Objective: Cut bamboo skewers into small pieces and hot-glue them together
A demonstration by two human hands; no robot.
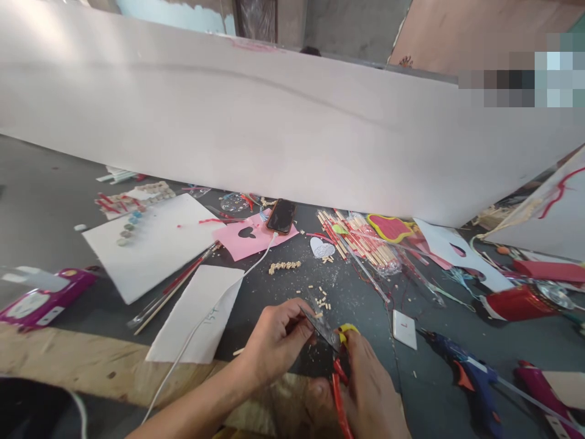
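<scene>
My right hand point(370, 378) is closed around shears point(326, 330) with red and yellow handles and dark metal blades. The blades point up and left, across the fingertips of my left hand point(283, 335). That hand is pinched shut on a thin wooden stick, mostly hidden by the fingers; a pale end of the stick point(319, 315) shows at the blades. Just beyond lie several short cut wooden pieces point(322, 302) on the dark table. A small row of glued pieces point(284, 267) sits farther up, near a white paper heart point(322, 247).
A phone point(281, 216) with a white cable lies on pink paper point(235, 241). White sheets point(159, 244) are to the left. Bundled sticks point(361, 238), a red can point(521, 303) and a blue glue gun point(470, 372) are to the right. A tall white board point(256, 122) stands behind.
</scene>
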